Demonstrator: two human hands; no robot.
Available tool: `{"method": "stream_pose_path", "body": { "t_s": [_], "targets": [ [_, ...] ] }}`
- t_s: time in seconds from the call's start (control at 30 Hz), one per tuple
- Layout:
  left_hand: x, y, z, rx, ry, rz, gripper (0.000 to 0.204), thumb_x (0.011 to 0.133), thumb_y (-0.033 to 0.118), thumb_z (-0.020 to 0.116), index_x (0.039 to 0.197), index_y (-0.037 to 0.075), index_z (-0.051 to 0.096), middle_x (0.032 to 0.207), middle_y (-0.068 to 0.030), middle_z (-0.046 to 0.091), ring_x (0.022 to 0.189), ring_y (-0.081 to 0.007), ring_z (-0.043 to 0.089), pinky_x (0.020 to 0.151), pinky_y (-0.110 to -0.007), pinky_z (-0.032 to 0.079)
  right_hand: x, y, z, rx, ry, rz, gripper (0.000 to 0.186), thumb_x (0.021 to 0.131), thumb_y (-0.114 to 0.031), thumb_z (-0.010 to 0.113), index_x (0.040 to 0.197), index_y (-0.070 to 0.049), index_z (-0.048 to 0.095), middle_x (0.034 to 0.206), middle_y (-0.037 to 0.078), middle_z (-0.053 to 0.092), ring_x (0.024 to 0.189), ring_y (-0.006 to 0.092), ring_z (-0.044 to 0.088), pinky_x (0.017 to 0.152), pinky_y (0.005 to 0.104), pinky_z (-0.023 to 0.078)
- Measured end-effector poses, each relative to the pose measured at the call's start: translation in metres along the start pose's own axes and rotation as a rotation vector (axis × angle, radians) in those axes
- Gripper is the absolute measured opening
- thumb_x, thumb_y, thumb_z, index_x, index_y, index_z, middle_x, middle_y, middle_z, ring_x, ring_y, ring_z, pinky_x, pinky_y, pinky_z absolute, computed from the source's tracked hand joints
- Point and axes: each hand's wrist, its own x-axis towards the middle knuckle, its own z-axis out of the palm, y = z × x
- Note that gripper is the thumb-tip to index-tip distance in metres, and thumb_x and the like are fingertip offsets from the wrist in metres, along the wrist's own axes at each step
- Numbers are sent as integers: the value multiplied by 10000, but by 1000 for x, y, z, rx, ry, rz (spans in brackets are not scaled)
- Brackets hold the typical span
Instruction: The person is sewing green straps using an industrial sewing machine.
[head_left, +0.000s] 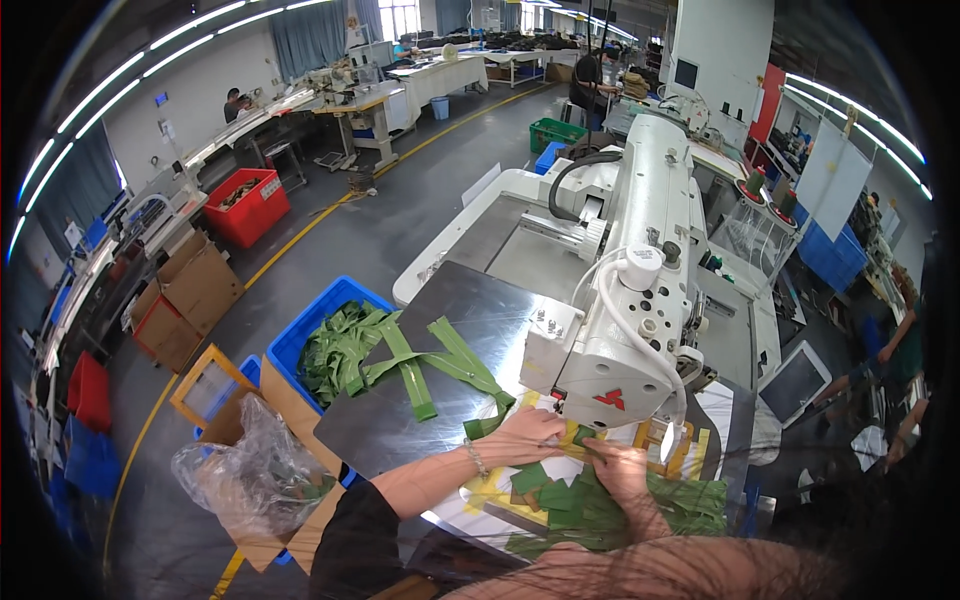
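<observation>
My left hand (532, 430), with a bracelet at the wrist, is closed with its fingers down under the head of a large white sewing machine (650, 290). My right hand (622, 468) is bent inward beside it, thumb and fingers pinching. Between them a green fabric strip (580, 438) lies over a yellow template (490, 492); both hands hold it, though the fingertips are partly hidden. Cut green fabric pieces (570, 500) are heaped just below my hands. Long green strips (440, 362) with a pale line along them trail leftward over the metal table (390, 430).
A blue crate (345, 290) full of green strips stands left of the table. Beside it are a cardboard box (250, 520) with clear plastic and a yellow frame (212, 385). A tablet-like screen (795, 383) stands at the right. Another person (590, 80) sits farther off.
</observation>
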Motion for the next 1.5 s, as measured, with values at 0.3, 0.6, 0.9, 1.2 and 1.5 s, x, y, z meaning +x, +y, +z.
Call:
{"method": "stream_pose_path", "body": {
  "t_s": [0.3, 0.6, 0.9, 1.2, 1.5],
  "targets": [
    [2, 0, 2, -48, 11, 68, 262, 817, 283, 674, 928, 99, 525, 830, -99, 569, 821, -314, 569, 721, -407, 421, 8, -8, -12, -208, 29, -116, 315, 672, -125, 737, 984, -145, 706, 664, 55, 652, 569, 212, 635, 542, 332, 496],
    [-4, -10, 16, 46, 114, 166, 233, 833, 287, 640, 916, 93, 543, 816, -87, 567, 778, -299, 580, 711, -410, 448, -16, -28, -22, -445, -48, -345, 263, 723, -116, 616, 985, -101, 644, 608, -10, 605, 513, 152, 594, 520, 301, 443],
    [-4, -1, 22, 156, 137, 257, 112, 860, 206, 574, 902, 103, 572, 776, -54, 544, 734, -232, 582, 696, -361, 453, -46, -63, -74, -182, -354, -306, 251, 692, -112, 611, 942, -88, 632, 577, -12, 576, 511, 166, 589, 509, 301, 436],
    [8, 12, 27, 230, 163, 206, 333, 843, 237, 627, 1156, 123, 613, 808, -29, 571, 736, -205, 577, 681, -322, 442, -53, -88, -109, -167, 41, 57, 303, 759, -65, 666, 1049, -153, 682, 590, -3, 509, 527, 180, 538, 506, 322, 411],
    [-19, 18, -10, -349, 393, -11, 289, 801, 252, 738, 936, 25, 620, 632, -35, 534, 533, -137, 515, 510, -277, 421, -40, -162, -33, 882, -392, -136, 605, 879, -173, 647, 1426, -122, 392, 1356, 186, 423, 1238, 319, 452, 1032, 385, 386]
  ]
}}
